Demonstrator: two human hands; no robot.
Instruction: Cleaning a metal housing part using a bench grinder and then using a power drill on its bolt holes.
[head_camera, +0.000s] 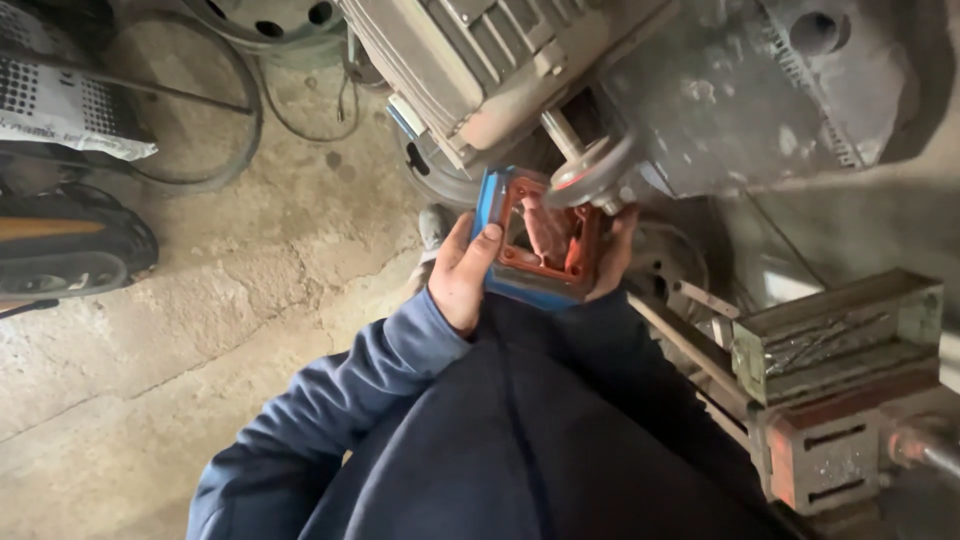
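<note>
A blue box-shaped metal housing (512, 282) with a red-orange inside is held up below a large grey electric motor (470, 60). My left hand (462, 272) grips its left side, thumb over the rim. My right hand (612, 255) holds its right side, with fingers showing inside the opening. A round metal pulley (590, 172) on the motor's shaft sits just above the housing's upper right corner. My dark blue sleeves and jacket fill the lower middle.
A grey cast machine body (780, 90) stands at the upper right. A bench vise (840, 390) with red and green jaws is at the right. Tyres (70, 240), a printed sack (60, 100), a wheel rim (270, 20) and loose cable (200, 110) lie on the cracked concrete floor (200, 330).
</note>
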